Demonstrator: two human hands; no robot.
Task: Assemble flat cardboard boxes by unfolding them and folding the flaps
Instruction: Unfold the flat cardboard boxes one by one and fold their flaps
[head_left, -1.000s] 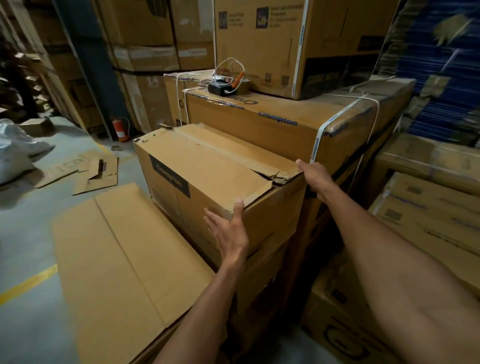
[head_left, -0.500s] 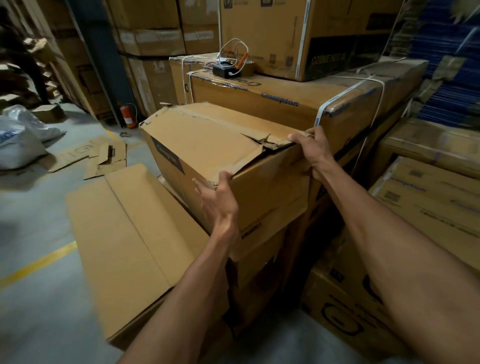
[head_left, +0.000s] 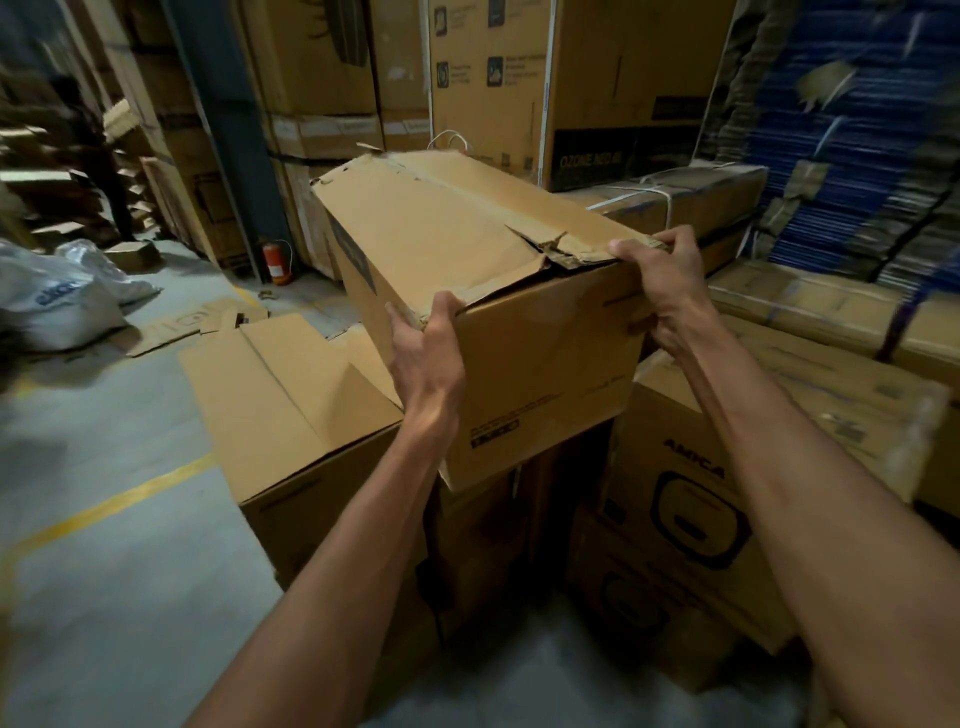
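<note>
Both hands, left hand and right hand, clamp fingers on the torn-topped box; stacked cartons crowd close, background blurred.

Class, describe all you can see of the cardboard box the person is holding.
The cardboard box is brown corrugated board, long and assembled, tilted with its far end raised. Its top flaps are closed but torn and crumpled near the right hand. The left hand grips the near left corner. Black print marks its near face and left side.
</note>
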